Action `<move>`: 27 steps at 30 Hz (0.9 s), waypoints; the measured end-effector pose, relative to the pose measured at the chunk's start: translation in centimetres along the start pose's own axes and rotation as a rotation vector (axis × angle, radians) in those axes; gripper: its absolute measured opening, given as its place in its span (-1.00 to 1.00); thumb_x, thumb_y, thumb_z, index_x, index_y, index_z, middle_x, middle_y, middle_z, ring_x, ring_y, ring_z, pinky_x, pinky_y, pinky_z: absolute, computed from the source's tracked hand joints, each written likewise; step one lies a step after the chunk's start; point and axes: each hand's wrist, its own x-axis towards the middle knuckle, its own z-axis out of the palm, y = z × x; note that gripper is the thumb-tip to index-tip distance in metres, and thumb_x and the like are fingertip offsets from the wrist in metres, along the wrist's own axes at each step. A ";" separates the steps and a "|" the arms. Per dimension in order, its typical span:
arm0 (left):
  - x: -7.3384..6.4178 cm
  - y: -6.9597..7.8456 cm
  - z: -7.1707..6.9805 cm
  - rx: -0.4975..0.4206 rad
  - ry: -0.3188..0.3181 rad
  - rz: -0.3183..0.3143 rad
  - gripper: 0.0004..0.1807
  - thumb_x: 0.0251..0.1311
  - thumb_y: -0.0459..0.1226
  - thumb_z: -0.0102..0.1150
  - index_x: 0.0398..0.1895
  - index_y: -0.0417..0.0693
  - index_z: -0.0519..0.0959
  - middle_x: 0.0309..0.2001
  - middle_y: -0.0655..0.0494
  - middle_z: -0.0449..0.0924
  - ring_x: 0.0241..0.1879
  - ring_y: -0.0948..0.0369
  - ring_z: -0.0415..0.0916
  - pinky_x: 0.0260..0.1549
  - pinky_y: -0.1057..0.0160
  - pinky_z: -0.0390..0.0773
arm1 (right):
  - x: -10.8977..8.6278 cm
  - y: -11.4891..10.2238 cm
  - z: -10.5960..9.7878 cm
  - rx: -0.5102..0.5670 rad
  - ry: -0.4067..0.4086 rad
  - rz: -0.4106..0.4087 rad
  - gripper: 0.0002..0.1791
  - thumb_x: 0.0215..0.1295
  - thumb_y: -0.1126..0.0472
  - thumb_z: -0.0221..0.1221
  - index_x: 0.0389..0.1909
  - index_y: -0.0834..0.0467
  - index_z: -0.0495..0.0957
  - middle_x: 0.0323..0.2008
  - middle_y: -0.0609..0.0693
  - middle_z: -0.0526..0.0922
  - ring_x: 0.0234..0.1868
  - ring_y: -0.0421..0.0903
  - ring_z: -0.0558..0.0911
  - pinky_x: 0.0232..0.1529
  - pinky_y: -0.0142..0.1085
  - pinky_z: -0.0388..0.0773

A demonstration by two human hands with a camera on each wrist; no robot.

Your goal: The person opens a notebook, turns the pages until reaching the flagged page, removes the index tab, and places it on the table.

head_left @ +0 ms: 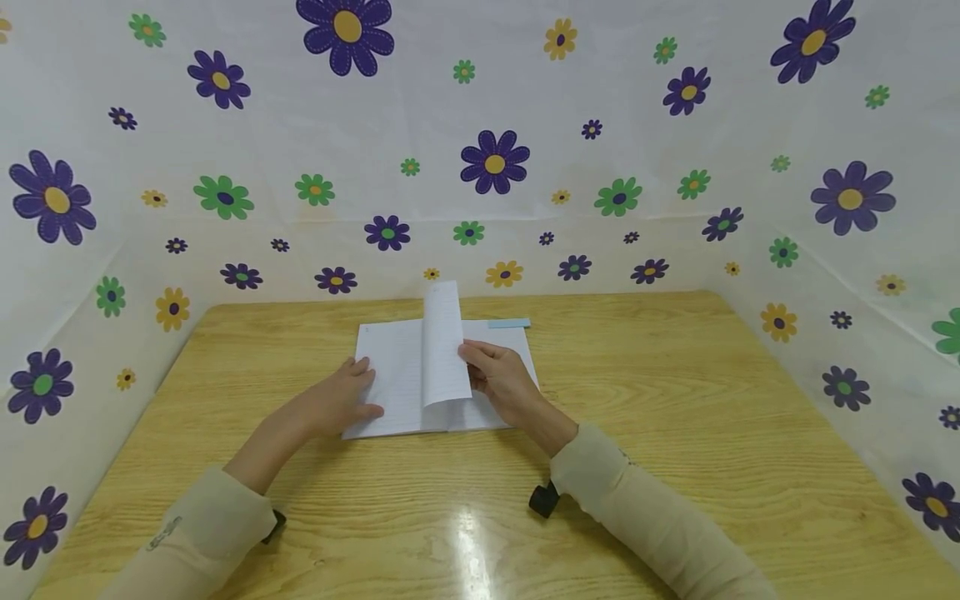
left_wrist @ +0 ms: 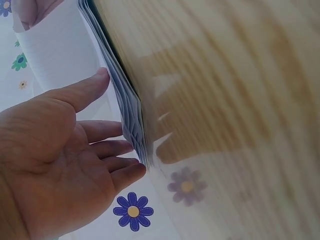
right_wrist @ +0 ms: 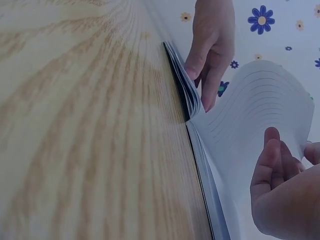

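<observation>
An open notebook [head_left: 396, 367] with ruled white pages lies on the wooden table. One lifted page [head_left: 444, 346] stands up near its middle and curves over. My right hand [head_left: 504, 379] pinches that page at its right edge, between thumb and fingers. On the left-hand pages rests my left hand [head_left: 337, 400], thumb and fingers spread near the outer edge. In the left wrist view the fingers of the left hand [left_wrist: 75, 150] look extended along the stacked page edges. The right wrist view shows the page [right_wrist: 260, 100] bowed above the right hand [right_wrist: 285, 185].
A light blue strip [head_left: 509, 323] lies at the notebook's top right corner. The table [head_left: 675, 417] has a glossy wood-grain top. White cloth [head_left: 420, 117] printed with flowers walls in the back and both sides. Dark wrist devices [head_left: 543, 500] sit by the sleeves.
</observation>
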 end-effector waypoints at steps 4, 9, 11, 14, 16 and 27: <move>-0.1 0.0 0.1 0.012 0.007 0.006 -0.22 0.50 -0.06 0.15 0.47 -0.53 0.22 0.55 -0.46 -0.01 0.54 -0.39 -0.13 0.48 -0.28 0.02 | 0.0 0.1 0.0 -0.003 -0.002 -0.004 -0.57 0.56 0.23 0.15 0.31 0.38 0.52 -0.13 0.02 0.75 -0.20 -0.15 0.69 -0.19 -0.35 0.59; -0.4 -0.4 -0.1 0.023 0.035 0.024 -0.23 0.51 -0.06 0.14 0.47 -0.54 0.22 0.54 -0.47 0.01 0.53 -0.39 -0.10 0.46 -0.27 0.05 | 0.0 0.2 0.1 -0.002 -0.011 -0.009 -0.57 0.57 0.20 0.15 0.30 0.38 0.53 -0.16 0.01 0.74 -0.21 -0.15 0.68 -0.21 -0.35 0.58; -0.5 -0.4 -0.3 0.012 0.046 0.030 -0.23 0.52 -0.07 0.14 0.47 -0.54 0.22 0.54 -0.47 0.01 0.54 -0.38 -0.09 0.46 -0.27 0.06 | 0.0 0.3 0.1 -0.004 -0.018 -0.016 -0.56 0.57 0.18 0.14 0.29 0.37 0.54 -0.15 0.02 0.74 -0.20 -0.14 0.69 -0.20 -0.34 0.59; -0.7 -0.5 -0.5 -0.002 0.049 0.028 -0.22 0.52 -0.05 0.13 0.49 -0.51 0.21 0.56 -0.44 0.01 0.55 -0.35 -0.09 0.47 -0.25 0.06 | 0.0 0.4 0.1 -0.015 -0.037 -0.029 -0.54 0.60 0.12 0.12 0.28 0.38 0.55 -0.13 0.04 0.75 -0.16 -0.12 0.71 -0.14 -0.32 0.63; -0.8 -0.5 -0.6 -0.010 0.052 0.026 -0.22 0.53 -0.04 0.11 0.50 -0.50 0.20 0.57 -0.43 0.00 0.56 -0.33 -0.09 0.47 -0.25 0.06 | 0.0 0.5 0.1 -0.026 -0.052 -0.034 -0.52 0.61 0.08 0.09 0.26 0.40 0.56 -0.14 0.04 0.76 -0.15 -0.11 0.72 -0.11 -0.31 0.65; -1.7 -0.6 -2.1 -0.053 0.130 0.062 -0.26 0.53 -0.12 0.11 0.46 -0.58 0.21 0.53 -0.49 0.04 0.54 -0.35 -0.04 0.47 -0.28 0.05 | 0.2 1.0 0.5 -0.027 -0.160 0.027 -0.38 0.70 -0.08 -0.14 0.34 0.39 0.46 0.04 0.19 0.73 -0.04 -0.06 0.73 -0.02 -0.24 0.69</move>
